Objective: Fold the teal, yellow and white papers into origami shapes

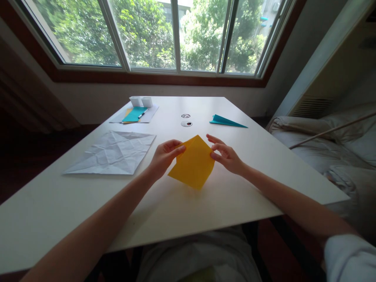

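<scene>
Nearest: both bare forearms reach in from the lower corners over the near edge of the white counter (73, 211).

Left hand (163, 156): grip pinched on the upper left edge of the yellow paper sheet (194, 162), thumb on top, fingers curled beneath. Right hand (225, 154): grip pinched on the sheet's upper right edge with thumb and forefinger; remaining fingers spread and lifted clear.

Yellow paper sheet: held between the two hands at mid-counter, turned so one corner points away from the person. Its lower corner lies at or just above the counter surface; contact cannot be told.

Left of the hands, lying flat: a creased white paper sheet (113, 152), unfolded, with many fold lines showing.

Beyond the hands: two small round cut-outs (186, 120) in the counter top. Right of them, a folded teal paper shape (226, 121), pointed, resting on the counter.

Far left corner: a teal sheet (134, 114) on pale paper, a pen (143, 114) across it, two small white boxes (141, 101) behind.

Farthest: window (176, 35) with green trees outside.
</scene>
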{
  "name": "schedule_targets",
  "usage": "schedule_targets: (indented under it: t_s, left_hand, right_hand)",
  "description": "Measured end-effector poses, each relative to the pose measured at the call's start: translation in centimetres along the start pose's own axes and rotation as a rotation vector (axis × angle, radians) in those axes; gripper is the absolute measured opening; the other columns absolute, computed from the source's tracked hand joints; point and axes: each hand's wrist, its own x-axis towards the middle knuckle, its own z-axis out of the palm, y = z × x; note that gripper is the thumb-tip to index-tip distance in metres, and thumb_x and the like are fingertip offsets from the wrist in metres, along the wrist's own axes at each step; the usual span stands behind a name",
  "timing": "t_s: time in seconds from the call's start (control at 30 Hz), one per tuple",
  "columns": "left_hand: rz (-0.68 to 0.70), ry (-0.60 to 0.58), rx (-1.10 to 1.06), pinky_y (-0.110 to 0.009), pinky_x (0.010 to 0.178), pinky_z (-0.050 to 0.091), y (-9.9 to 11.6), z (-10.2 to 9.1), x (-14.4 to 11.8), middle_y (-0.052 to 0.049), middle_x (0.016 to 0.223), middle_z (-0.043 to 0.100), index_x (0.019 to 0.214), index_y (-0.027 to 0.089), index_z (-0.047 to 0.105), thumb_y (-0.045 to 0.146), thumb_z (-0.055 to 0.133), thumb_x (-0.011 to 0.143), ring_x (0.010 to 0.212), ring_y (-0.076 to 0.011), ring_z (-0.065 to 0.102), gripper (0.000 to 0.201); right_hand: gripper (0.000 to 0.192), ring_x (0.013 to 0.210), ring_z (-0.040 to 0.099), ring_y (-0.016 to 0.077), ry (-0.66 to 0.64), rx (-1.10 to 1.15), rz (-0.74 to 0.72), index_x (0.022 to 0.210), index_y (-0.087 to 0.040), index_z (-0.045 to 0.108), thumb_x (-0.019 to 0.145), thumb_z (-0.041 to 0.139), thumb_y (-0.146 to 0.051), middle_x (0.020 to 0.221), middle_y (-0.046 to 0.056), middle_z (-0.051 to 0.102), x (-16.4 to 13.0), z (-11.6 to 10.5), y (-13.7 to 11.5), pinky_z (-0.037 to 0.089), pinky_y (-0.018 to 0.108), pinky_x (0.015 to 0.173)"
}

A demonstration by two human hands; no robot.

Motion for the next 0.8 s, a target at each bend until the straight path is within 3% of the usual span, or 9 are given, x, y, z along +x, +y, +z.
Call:
schedule_targets:
  t_s: [0.13,0.27,0.43,0.57,0.7,0.8]
  left_hand:
    - [-0.072,-0.020,-0.106,-0.022,0.048,0.041,0.3,0.7,-0.5,0.000,0.064,0.064,0.070,0.017,0.063,0.034,0.077,0.057,0.051,-0.0120,0.057,0.026]
    - [-0.092,0.026,-0.199,-0.022,0.048,0.042,-0.2,0.9,-0.4,0.001,0.062,0.064,0.070,0.015,0.063,0.023,0.077,0.050,0.052,-0.0121,0.057,0.026]
    - [-0.019,0.046,-0.176,-0.025,0.055,0.045,-1.3,0.7,0.1,-0.002,0.073,0.067,0.082,0.015,0.062,0.018,0.073,0.054,0.066,-0.0179,0.062,0.031]
    - [0.010,0.083,-0.208,-0.025,0.062,0.047,-1.9,0.3,0.5,0.001,0.078,0.067,0.092,0.020,0.058,0.013,0.072,0.056,0.070,-0.0151,0.063,0.040]
    - [-0.082,-0.003,-0.192,-0.026,0.067,0.048,-1.6,0.1,0.6,-0.004,0.081,0.067,0.084,0.014,0.063,0.021,0.071,0.062,0.072,-0.0150,0.062,0.024]
    - [-0.204,0.016,-0.222,-0.029,0.064,0.050,-1.3,0.1,0.5,-0.006,0.076,0.067,0.078,0.012,0.065,0.042,0.067,0.068,0.066,-0.0165,0.062,0.032]
  right_hand:
    - [0.029,0.114,0.050,0.0224,-0.094,0.252,0.157,0.076,-0.022,0.058,0.077,0.057,-0.051,0.132,0.004,0.048,0.0,0.3,0.0,0.045,0.033,0.085]
    - [0.028,0.084,0.059,0.0173,-0.161,0.365,0.249,0.080,-0.022,0.060,0.075,0.060,-0.050,0.096,0.003,0.063,-0.1,0.3,0.4,0.048,0.030,0.075]
    - [0.029,0.073,0.057,0.0142,-0.081,0.446,0.344,0.074,-0.020,0.060,0.069,0.067,-0.048,0.079,0.001,0.062,0.1,0.3,0.3,0.047,0.028,0.069]
    - [0.027,0.072,0.057,0.0122,0.047,0.492,0.374,0.072,-0.019,0.060,0.067,0.070,-0.043,0.076,-0.001,0.061,0.4,0.2,0.5,0.048,0.027,0.072]
    - [0.029,0.073,0.058,0.0131,0.097,0.447,0.421,0.071,-0.018,0.059,0.065,0.071,-0.043,0.078,0.000,0.062,0.6,-0.1,1.3,0.050,0.028,0.072]
    - [0.030,0.069,0.058,0.0128,0.113,0.338,0.405,0.069,-0.018,0.058,0.064,0.071,-0.045,0.074,0.000,0.061,0.5,-0.3,1.6,0.050,0.027,0.067]
